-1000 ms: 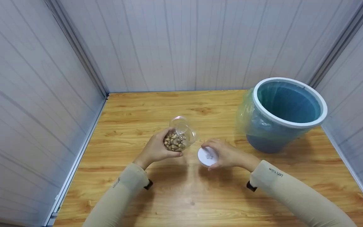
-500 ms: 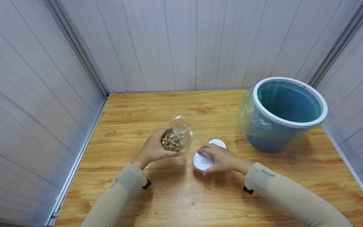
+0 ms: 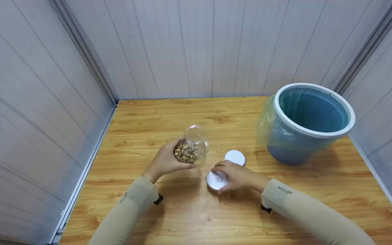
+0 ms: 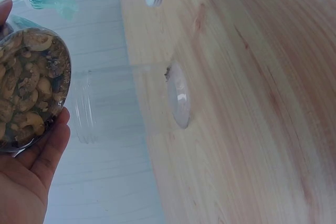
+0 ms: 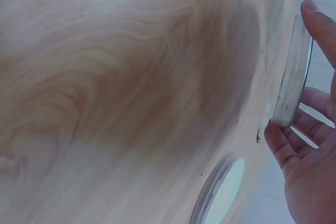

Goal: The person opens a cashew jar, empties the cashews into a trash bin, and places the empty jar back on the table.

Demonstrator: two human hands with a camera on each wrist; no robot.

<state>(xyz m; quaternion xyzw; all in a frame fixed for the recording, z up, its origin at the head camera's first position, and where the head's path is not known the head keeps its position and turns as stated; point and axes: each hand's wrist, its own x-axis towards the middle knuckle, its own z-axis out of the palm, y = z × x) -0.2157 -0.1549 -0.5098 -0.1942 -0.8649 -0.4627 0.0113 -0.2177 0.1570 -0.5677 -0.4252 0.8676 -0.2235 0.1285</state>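
The left hand (image 3: 165, 160) has its grip closed around a clear jar (image 3: 201, 148) of cashew-like nuts (image 3: 185, 152), fingers on one side and thumb on the other. The jar is raised over the wooden table (image 3: 141, 119) and tilted, with its nut-free end toward the right. Just beyond it, a second clear jar (image 4: 128, 100) stands upright on the table; whether the two jars touch cannot be determined.

The right hand (image 3: 241, 177) has a narrow grip, pinching the edge of a printed white lid (image 3: 217, 180) between thumb and fingers, to the right of the jars and nearer the wearer. Contact between this lid and the table cannot be confirmed. A plain white lid (image 3: 235, 157) lies flat on the table just beyond the right hand.

At the far right stands a blue-green bin (image 3: 288, 155) with a white rim and a translucent liner (image 3: 270, 127). Both arms wear beige sleeves (image 3: 124, 207)
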